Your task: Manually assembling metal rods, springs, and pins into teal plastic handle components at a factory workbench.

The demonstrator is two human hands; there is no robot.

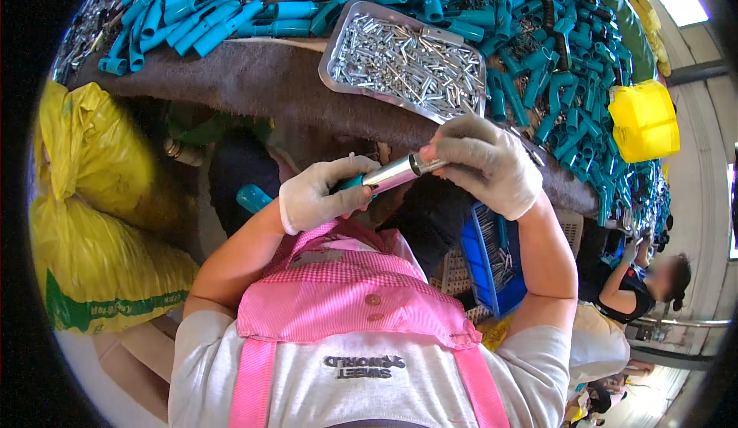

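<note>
Both hands wear pale work gloves with greyed fingertips. My left hand (317,191) is wrapped round a teal plastic handle with a shiny metal tube (393,174) at its right end. A teal end (252,197) shows past my left wrist and seems to belong to the same handle. Fingers of my right hand (496,163) pinch the darker tip of the tube; whether a small part is also between them is hidden. The piece is held nearly level above my lap, in front of a pink apron. Just beyond my right hand is a metal tray (329,74) full of small silver pins (407,60).
Teal plastic handles (207,24) lie heaped along the brown-covered bench (231,74). A yellow container (644,122) stands at right. Below the bench edge are a blue crate (480,263) with metal parts and, leftward, full yellow sacks (108,236). Another person (626,289) works at far right.
</note>
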